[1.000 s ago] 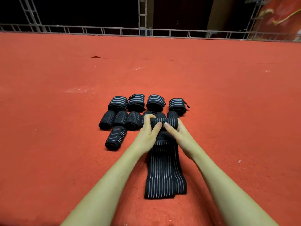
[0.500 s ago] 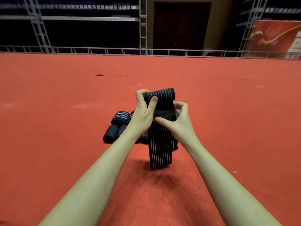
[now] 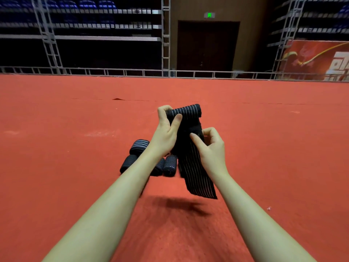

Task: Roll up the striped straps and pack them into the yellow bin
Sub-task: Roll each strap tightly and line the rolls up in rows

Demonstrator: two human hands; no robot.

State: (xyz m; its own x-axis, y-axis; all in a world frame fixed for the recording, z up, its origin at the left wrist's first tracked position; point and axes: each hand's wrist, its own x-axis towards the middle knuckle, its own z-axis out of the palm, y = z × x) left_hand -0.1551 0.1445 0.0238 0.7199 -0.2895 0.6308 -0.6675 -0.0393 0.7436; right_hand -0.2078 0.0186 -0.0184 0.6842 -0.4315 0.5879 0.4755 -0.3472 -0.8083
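The striped strap (image 3: 190, 148) is held up in the air above the red floor (image 3: 56, 148), with its rolled top end gripped in the left hand (image 3: 167, 133), thumb on the front and fingers curled behind. The right hand (image 3: 211, 148) pinches the strap's side lower down, and the loose end hangs below. The left arm hides part of the rolled straps (image 3: 170, 165) lying on the floor behind, so I cannot count them.

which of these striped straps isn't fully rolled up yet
The strap held in the air: left hand grips its rolled top, right hand pinches the loose tail. The rolls on the carpet are finished.
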